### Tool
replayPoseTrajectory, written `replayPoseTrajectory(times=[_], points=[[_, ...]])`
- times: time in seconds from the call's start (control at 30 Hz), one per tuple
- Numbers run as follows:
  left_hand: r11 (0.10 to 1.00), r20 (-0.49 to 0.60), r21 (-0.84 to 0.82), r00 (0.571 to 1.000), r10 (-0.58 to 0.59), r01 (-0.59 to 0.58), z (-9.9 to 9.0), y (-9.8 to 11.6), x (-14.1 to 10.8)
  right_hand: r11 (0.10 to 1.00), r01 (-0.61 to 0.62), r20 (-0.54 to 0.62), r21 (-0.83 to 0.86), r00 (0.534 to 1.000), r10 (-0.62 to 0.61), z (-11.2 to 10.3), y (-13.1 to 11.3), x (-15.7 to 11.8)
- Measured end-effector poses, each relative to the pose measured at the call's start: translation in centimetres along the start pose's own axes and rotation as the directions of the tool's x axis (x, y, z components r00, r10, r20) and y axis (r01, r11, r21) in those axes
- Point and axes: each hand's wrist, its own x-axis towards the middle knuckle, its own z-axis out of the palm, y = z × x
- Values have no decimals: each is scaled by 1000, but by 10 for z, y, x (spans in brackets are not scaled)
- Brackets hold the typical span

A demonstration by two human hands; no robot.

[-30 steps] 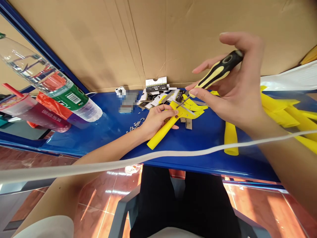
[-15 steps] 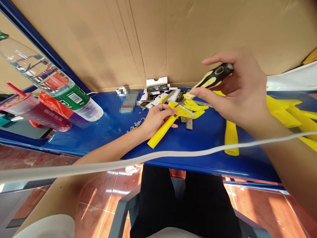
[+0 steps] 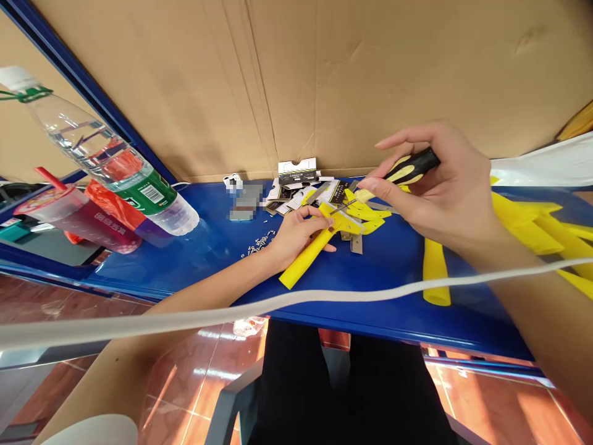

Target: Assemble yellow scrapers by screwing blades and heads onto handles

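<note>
My left hand (image 3: 297, 236) is closed around a yellow plastic scraper (image 3: 303, 259) with a tubular handle, its flat head with a metal strip pointing right. In my right hand (image 3: 451, 185) is a black and cream screwdriver (image 3: 412, 168), gripped by its handle between thumb and fingers. The screwdriver's shaft slants down left to the scraper's head near my left fingertips; whether the tip sits in a screw is too small to tell. Small loose screws (image 3: 257, 243) lie left of my left hand. Beyond the scraper are yellow pieces (image 3: 370, 213) and metal blades (image 3: 356, 243).
Small black and white boxes (image 3: 296, 172) are piled against the cardboard wall (image 3: 370, 74). A water bottle (image 3: 148, 188) and a red drink cup (image 3: 92, 219) stand left on the blue table (image 3: 208, 210). More yellow scrapers (image 3: 532, 222) lie right. A white cable (image 3: 324, 296) crosses in front.
My right hand and the screwdriver handle have come down slightly, and the handle sits deeper in the fingers. The whole view has shifted a little. My left hand keeps its hold on the scraper.
</note>
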Motion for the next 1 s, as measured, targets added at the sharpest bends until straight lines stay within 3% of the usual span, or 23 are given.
replayPoseTrajectory(times=[0.1, 0.23, 0.43, 0.6, 0.77, 0.9, 1.0], points=[[1000, -22, 2, 1000, -5, 5, -1, 0, 2, 996, -87, 113, 35, 990, 82, -5, -10, 2], [999, -50, -29, 999, -20, 19, -3, 2, 3, 974, -148, 291, 173, 952, 93, -13, -19, 4], [1000, -37, -24, 999, 6, -7, -3, 1, 3, 957, -219, 153, 189, 969, 192, -13, -6, 1], [1000, -36, -9, 999, 6, -7, -3, -1, 3, 973, -228, -33, -23, 973, 227, -11, 2, -1], [1000, -55, -29, 998, -2, 0, -3, 0, 4, 970, -215, 96, -116, 969, 227, -19, -3, 2], [1000, -40, -7, 999, 12, -13, -2, 0, 3, 985, -160, 251, 65, 958, 139, -26, -11, 7], [999, -32, 30, 999, 27, -26, -2, -1, 3, 975, -193, 236, 106, 958, 164, -27, -13, 7]])
